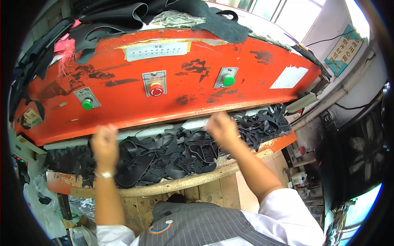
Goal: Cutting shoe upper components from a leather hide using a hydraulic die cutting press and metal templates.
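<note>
My left hand [104, 143] hovers over the left part of a heap of black cut leather scraps [172, 153] lying on the press bed, its fingers curled; the picture is blurred there. My right hand [221, 128] reaches over the right part of the same heap, close under the orange press head [172, 82], also blurred. Whether either hand grips a scrap cannot be told. A watch band sits on my left wrist.
The press head carries two green buttons [87, 104] [228, 80] and a red stop button [156, 89]. Black leather sheets [123, 16] lie on top of it. A worn wooden edge [184, 184] fronts the bed. A large fan [361, 156] stands at right.
</note>
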Demonstrator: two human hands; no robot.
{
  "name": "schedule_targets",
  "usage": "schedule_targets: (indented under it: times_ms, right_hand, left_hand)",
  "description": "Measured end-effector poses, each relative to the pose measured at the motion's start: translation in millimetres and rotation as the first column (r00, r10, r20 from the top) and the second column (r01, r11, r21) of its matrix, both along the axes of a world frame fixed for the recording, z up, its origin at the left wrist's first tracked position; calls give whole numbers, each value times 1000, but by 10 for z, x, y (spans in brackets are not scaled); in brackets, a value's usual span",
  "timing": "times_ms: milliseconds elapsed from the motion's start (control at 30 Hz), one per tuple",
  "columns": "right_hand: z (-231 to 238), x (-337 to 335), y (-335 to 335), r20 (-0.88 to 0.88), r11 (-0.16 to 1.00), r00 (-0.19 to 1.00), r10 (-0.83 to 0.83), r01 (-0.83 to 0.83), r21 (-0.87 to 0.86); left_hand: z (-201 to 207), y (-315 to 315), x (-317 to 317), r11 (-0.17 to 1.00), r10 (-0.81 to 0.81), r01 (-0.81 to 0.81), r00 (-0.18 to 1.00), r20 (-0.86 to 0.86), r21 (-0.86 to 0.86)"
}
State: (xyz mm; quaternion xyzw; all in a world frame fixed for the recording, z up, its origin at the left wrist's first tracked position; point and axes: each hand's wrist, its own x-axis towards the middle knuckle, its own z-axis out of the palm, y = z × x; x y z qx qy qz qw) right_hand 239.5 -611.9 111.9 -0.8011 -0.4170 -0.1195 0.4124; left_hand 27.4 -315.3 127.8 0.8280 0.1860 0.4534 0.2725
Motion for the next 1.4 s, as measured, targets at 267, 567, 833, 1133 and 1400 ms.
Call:
schedule_targets:
  times_ms: [267,567,833,1133,1400]
  right_hand:
    - [-900,-1379,-331,62,839,909,412,-352,-414]
    - [-896,-1285,-189,119,870,950,289,-209,-447]
    - [-252,-541,-3,-621,594,678,394,-703,-391]
    - [-422,1045,1264,185,873,980,74,25,-486]
    - [-451,1492,1244,-94,826,979,183,-205,-524]
  left_hand:
    - [-946,-1607,-548,936,-305,351,844,-441,24]
    - [-962,-1646,-349,975,-204,222,870,-449,-14]
    - [-467,-1122,-164,868,-493,356,533,-688,-346]
    - [-552,173,1875,930,-367,316,846,-388,-189]
    - [-1094,155,2465,965,-68,207,790,-609,161]
